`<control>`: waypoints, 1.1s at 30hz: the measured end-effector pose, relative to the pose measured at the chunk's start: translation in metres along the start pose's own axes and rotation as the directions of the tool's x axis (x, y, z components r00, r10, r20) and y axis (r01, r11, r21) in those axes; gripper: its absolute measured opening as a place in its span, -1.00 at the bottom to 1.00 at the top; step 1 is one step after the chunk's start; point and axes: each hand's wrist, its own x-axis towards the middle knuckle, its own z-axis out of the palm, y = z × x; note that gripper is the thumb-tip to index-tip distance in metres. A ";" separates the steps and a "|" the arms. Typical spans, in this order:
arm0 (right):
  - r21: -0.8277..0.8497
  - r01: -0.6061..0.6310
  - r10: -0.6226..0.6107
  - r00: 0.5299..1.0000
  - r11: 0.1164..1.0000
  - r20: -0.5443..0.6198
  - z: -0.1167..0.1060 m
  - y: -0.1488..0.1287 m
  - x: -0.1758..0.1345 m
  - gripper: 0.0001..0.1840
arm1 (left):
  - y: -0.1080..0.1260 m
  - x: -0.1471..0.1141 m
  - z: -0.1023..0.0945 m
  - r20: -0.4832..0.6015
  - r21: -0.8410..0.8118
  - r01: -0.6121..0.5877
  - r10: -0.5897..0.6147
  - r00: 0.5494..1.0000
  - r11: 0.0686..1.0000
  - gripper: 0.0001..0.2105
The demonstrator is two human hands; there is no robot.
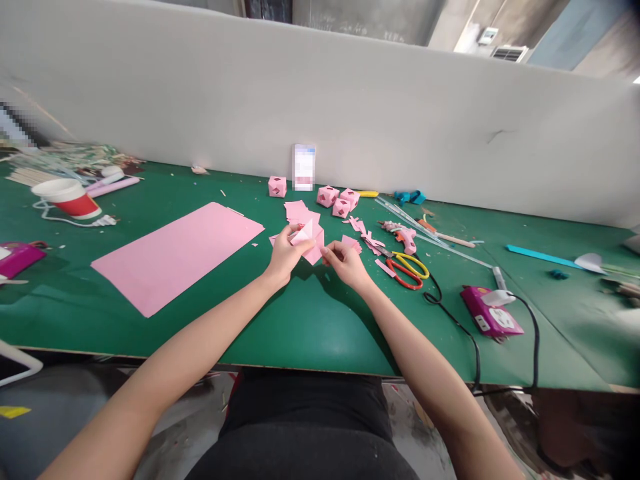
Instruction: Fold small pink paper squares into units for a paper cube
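Note:
My left hand (285,257) pinches a folded piece of pink paper (314,245) above the green table, thumb in front. At the paper's right edge, my right hand (345,263) has its thumb and fingers closed; they appear to grip its corner. Just behind lie several loose pink paper squares (295,211), partly covered by the held piece. Beside my right hand is another small pink paper stack (352,243). Farther back stand several folded pink paper cubes (327,196) with diamond-shaped openings, one (277,187) apart from the others.
A large pink sheet (177,260) lies left. To the right are scissors (407,267), paper scraps (370,240), a pink glue gun (406,239) and a purple power strip (491,313) with cords. A phone (304,167) leans against the grey partition (320,100). A red-white cup (70,198) stands far left.

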 end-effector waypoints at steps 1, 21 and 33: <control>-0.018 0.009 -0.010 1.000 1.000 -0.010 0.001 0.001 0.000 -0.46 | 0.000 0.000 0.000 -0.002 0.003 -0.002 0.002 1.000 1.000 -0.59; 0.012 -0.035 0.036 0.988 0.999 -0.148 0.000 0.000 0.003 -0.61 | -0.002 -0.001 -0.001 0.056 0.008 -0.008 0.008 0.998 1.000 -0.49; 0.397 -0.166 0.225 0.968 0.903 -0.107 -0.009 0.000 0.005 -0.43 | 0.002 0.001 -0.001 0.057 -0.100 0.068 -0.062 0.996 0.993 -0.45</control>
